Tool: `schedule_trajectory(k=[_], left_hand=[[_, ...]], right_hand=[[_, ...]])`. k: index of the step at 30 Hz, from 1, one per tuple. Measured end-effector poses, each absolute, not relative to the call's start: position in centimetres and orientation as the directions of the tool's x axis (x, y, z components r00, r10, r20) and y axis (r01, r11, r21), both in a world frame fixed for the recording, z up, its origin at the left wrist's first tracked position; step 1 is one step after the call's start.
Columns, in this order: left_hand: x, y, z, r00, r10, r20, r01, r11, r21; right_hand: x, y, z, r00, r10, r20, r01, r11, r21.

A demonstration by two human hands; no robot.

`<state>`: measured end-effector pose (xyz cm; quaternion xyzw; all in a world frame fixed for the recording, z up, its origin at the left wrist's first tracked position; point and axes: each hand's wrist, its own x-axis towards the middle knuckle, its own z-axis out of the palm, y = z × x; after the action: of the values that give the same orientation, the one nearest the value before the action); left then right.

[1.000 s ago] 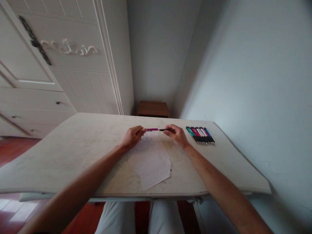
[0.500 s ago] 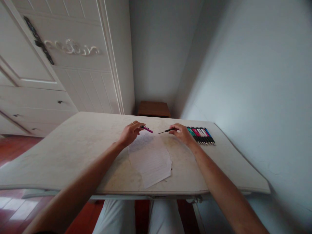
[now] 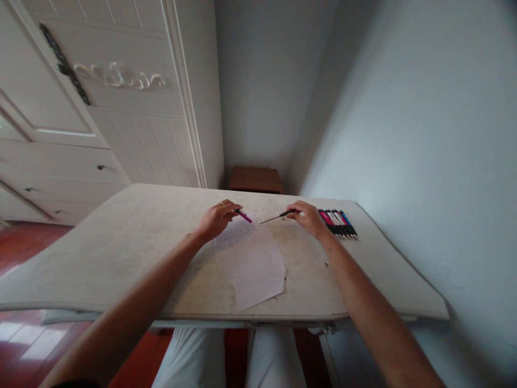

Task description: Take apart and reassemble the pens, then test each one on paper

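Note:
My left hand (image 3: 220,218) is closed in a pinch on a magenta pen barrel (image 3: 244,216) with a dark clip end, held just above the paper's top edge. My right hand (image 3: 309,215) pinches the black grip section of a pen (image 3: 287,213); a thin dark refill (image 3: 270,220) sticks out of it toward the left. The refill's tip and the barrel's open end face each other, a small gap apart. Under them lies a torn sheet of paper (image 3: 254,269), with handwriting on its upper part.
A row of several pens (image 3: 339,223) in different colours lies right of my right hand, partly hidden by it. Small dark specks lie on the white table (image 3: 121,253). A wall bounds the right side, a white cabinet (image 3: 133,145) the left, and a brown wooden box (image 3: 256,179) the far edge.
My right hand has drawn slightly to the right with the grip section, and more of the refill shows. The left hand and the magenta barrel have barely moved.

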<state>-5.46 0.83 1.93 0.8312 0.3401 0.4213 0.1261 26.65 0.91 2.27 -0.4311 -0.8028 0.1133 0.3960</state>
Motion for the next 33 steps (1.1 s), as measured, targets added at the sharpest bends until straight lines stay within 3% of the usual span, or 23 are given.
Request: schedule_trajectory(k=[16,27,33], left_hand=[[-5.5,1.1,1.5,0.41,0.722,0.557,0.527,-0.686,0.502],[-5.7,1.3,1.3,0.377,0.773,0.51,0.644,-0.615,0.456],[-6.1,1.8,0.7,0.461,0.746,0.481,0.644,-0.654,0.396]], right_hand=[[29.3,1.9,1.8,-0.183,0.839,0.512,0.641,0.496,-0.585],[29.1,1.8,0.3,-0.257,0.888,0.382,0.808,0.415,-0.42],[29.1,2.2,-0.1,-0.254,0.88,0.403,0.782,0.431,-0.45]])
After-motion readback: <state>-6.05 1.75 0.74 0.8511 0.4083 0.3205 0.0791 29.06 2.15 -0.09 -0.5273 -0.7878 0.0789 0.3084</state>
